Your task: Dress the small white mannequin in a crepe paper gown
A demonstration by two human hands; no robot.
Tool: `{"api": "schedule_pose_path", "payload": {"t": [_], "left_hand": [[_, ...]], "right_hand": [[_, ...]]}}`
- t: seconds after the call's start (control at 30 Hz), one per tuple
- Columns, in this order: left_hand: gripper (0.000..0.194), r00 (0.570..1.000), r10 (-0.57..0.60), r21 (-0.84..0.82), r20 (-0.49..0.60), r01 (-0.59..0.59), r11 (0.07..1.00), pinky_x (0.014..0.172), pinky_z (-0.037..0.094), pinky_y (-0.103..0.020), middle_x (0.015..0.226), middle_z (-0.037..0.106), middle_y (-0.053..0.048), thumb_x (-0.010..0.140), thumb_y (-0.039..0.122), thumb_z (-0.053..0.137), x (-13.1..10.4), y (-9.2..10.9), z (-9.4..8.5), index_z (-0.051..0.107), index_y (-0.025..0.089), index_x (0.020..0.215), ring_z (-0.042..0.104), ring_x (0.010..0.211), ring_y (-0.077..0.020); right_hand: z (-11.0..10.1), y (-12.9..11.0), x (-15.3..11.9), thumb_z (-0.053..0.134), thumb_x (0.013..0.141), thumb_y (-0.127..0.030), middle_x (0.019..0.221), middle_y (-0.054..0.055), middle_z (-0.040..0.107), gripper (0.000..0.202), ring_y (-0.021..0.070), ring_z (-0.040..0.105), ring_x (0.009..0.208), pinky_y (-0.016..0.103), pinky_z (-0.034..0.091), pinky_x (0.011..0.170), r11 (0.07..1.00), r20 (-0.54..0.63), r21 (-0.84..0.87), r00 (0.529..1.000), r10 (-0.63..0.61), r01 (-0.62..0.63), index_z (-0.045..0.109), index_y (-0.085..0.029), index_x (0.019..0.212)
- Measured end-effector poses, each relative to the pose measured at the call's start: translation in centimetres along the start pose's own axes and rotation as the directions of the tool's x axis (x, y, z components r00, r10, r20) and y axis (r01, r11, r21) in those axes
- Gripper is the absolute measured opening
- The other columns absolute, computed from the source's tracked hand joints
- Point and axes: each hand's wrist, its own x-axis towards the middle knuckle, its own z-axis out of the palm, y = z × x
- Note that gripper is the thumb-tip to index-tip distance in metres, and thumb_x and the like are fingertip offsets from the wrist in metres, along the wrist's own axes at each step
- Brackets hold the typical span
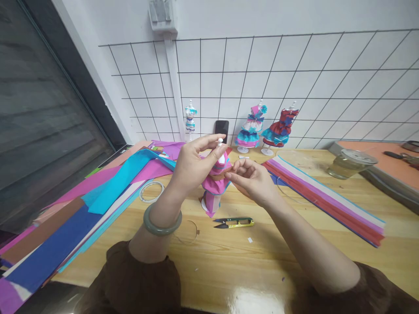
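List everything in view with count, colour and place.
Wall: one, white, behind
Panel: one, dark, left
Table: one, pale wood, below
Clothed mannequin: one, pink, centre
Strip: one, brown, around mannequin's waist
Other mannequins: three, multicoloured, back
Phone: one, black, back
Switch box: one, white, wall
Snips: one, yellow-black, front
Tape roll: one, white, left
Coloured strips: many, mixed, left and right
Container: one, clear, right
Board: one, orange, far right
Tools: count unclear, dark, on board
Bangle: one, green, left wrist
Left hand: one, bare, mannequin's top
Right hand: one, bare, strip

Left hand [193,163], right hand [253,179] at pink-dressed miniature mannequin [216,186]
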Motion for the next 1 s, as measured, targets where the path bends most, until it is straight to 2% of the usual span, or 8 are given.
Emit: {"api": "schedule_pose_path", "payload": {"t": [0.17, 0.47, 0.57, 0.7, 0.77, 0.87, 1.0], "left_hand": [[0.024, 1.000, 0.001, 0.003, 0.001, -0.001, 1.000, 0.085, 0.055, -0.031, 0.101, 0.072, -0.003, 0.078, 0.031, 0.068, 0.0, 0.0, 0.0, 0.069, 0.025, 0.102, 0.067, 0.093, -0.0172], [0.025, 1.000, 0.006, 0.005, 0.002, -0.006, 1.000, 0.084, 0.054, -0.030, 0.101, 0.072, -0.004, 0.079, 0.031, 0.067, 0.0, 0.0, 0.1, 0.069, 0.025, 0.103, 0.066, 0.091, -0.0165], [0.023, 0.999, 0.028, 0.030, -0.022, -0.027, 0.999, 0.082, 0.053, -0.029, 0.097, 0.072, -0.003, 0.079, 0.030, 0.067, -0.1, 0.0, 0.1, 0.069, 0.025, 0.101, 0.065, 0.088, -0.0155], [0.023, 0.994, 0.061, 0.104, -0.096, -0.051, 0.993, 0.081, 0.052, -0.030, 0.087, 0.070, -0.002, 0.076, 0.029, 0.069, 0.0, 0.1, -0.1, 0.070, 0.025, 0.098, 0.064, 0.083, -0.0148], [0.023, 0.988, 0.061, 0.140, -0.140, -0.041, 0.989, 0.080, 0.051, -0.030, 0.085, 0.069, -0.002, 0.073, 0.029, 0.072, 0.0, 0.1, -0.2, 0.070, 0.024, 0.095, 0.063, 0.082, -0.0148], [0.022, 0.983, 0.055, 0.176, -0.177, -0.023, 0.984, 0.078, 0.051, -0.030, 0.084, 0.067, -0.001, 0.070, 0.028, 0.074, 0.1, 0.0, -0.3, 0.070, 0.024, 0.092, 0.062, 0.080, -0.0148], [0.022, 0.975, 0.077, 0.213, -0.207, -0.032, 0.976, 0.078, 0.050, -0.030, 0.083, 0.067, -0.001, 0.070, 0.028, 0.074, 0.1, -0.1, -0.3, 0.069, 0.024, 0.091, 0.061, 0.078, -0.0147]], "right_hand": [[-0.1, 0.3, 0.3, 0.078, 0.066, -0.041, 0.073, -0.001, 0.063, 0.039, 0.0152, 0.064, 0.070, 0.032, 0.051, 0.067, 0.999, 0.011, -0.033, 1.000, -0.023, 0.023, 0.045, -0.023, 0.076], [-0.3, 1.6, 0.6, 0.077, 0.067, -0.041, 0.074, -0.003, 0.058, 0.038, 0.0131, 0.060, 0.068, 0.031, 0.050, 0.068, 1.000, -0.005, -0.007, 1.000, -0.029, 0.029, 0.047, -0.023, 0.080], [-0.3, 1.4, 0.6, 0.075, 0.069, -0.041, 0.074, -0.001, 0.057, 0.034, 0.0138, 0.058, 0.070, 0.030, 0.050, 0.066, 0.990, -0.084, -0.110, 0.992, -0.095, 0.086, 0.049, -0.022, 0.079], [-0.1, 0.1, 0.0, 0.072, 0.073, -0.040, 0.077, 0.001, 0.057, 0.027, 0.0148, 0.057, 0.071, 0.030, 0.048, 0.065, 0.941, -0.180, -0.294, 0.957, -0.228, 0.169, 0.054, -0.022, 0.081], [0.2, -0.5, -0.5, 0.069, 0.077, -0.040, 0.081, 0.002, 0.059, 0.022, 0.0157, 0.057, 0.073, 0.031, 0.048, 0.067, 0.914, -0.162, -0.359, 0.951, -0.263, 0.191, 0.057, -0.022, 0.082], [0.8, -1.0, -1.1, 0.065, 0.081, -0.038, 0.085, 0.004, 0.063, 0.017, 0.0182, 0.059, 0.077, 0.034, 0.049, 0.071, 0.860, -0.066, -0.455, 0.954, -0.293, 0.233, 0.060, -0.022, 0.085], [1.3, -0.7, -1.4, 0.063, 0.083, -0.034, 0.087, 0.005, 0.067, 0.012, 0.0206, 0.061, 0.083, 0.037, 0.050, 0.074, 0.762, 0.020, -0.561, 0.926, -0.377, 0.323, 0.065, -0.023, 0.086]]}}
